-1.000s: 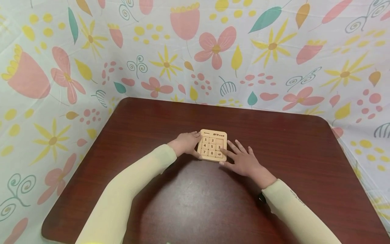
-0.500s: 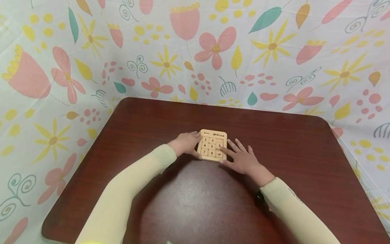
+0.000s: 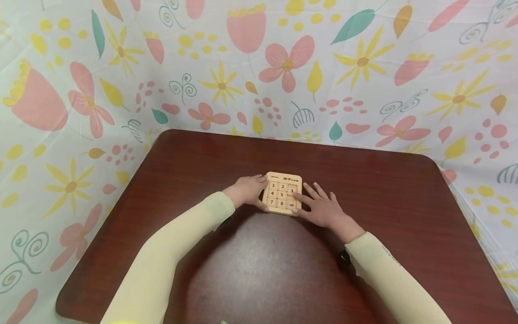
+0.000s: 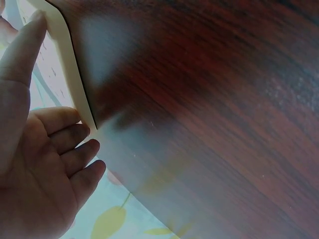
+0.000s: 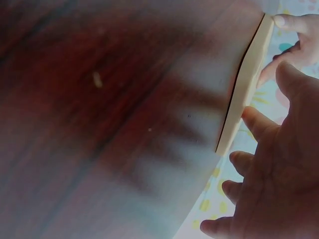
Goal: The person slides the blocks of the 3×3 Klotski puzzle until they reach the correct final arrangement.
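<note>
A wooden number sliding puzzle (image 3: 276, 210) lies flat on the dark red-brown table, its tiles in rows inside a raised frame. The left hand (image 3: 247, 190) holds the puzzle by its left side, thumb at the near corner and a fingertip at the far one. In the left wrist view, that hand's (image 4: 40, 164) other fingers are bent beside the frame. The right hand (image 3: 323, 209) has its index fingertip on the 3 tile (image 3: 292, 191) and its thumb at the near right corner. Its other fingers spread over the table. A gap shows below the 3 tile, partly hidden by the finger.
The table (image 3: 251, 270) has rounded corners and a glossy patch of light in front of the puzzle. A white curtain (image 3: 251, 67) with flowers and leaves hangs behind and at both sides. A dark band (image 3: 344, 256) shows under the right sleeve.
The 3 tile has slid away from the person, up the right column, under the right index finger. The right thumb has shifted slightly onto the frame's near corner. The left hand stays put.
</note>
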`<state>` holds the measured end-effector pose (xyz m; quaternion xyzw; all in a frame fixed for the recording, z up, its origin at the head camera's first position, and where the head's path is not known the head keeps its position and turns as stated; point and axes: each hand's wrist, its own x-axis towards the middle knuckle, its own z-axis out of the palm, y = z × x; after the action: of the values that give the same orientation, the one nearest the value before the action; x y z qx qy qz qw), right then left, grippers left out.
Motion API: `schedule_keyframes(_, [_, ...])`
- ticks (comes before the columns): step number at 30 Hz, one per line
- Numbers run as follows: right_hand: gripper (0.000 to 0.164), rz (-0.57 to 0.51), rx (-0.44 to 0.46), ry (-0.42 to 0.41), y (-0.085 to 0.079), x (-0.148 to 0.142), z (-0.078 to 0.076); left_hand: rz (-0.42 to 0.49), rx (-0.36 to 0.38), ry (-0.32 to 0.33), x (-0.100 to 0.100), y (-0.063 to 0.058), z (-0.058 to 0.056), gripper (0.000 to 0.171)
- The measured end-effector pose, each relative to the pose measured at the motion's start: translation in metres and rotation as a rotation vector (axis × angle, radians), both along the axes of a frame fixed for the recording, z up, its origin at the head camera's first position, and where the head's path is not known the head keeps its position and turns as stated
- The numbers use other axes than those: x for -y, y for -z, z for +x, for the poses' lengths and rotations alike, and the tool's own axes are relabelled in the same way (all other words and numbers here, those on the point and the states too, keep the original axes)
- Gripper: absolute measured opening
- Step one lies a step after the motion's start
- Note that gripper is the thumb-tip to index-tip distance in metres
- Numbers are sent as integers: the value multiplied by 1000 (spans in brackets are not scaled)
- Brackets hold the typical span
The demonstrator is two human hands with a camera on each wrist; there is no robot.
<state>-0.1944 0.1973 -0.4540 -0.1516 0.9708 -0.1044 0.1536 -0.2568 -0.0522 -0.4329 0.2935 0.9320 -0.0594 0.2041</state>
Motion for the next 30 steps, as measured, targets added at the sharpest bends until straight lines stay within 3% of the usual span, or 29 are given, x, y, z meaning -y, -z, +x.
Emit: schedule_keyframes(30, [68,4,14,2,0,0,-10,11,-5,-2,-1,0,1,105])
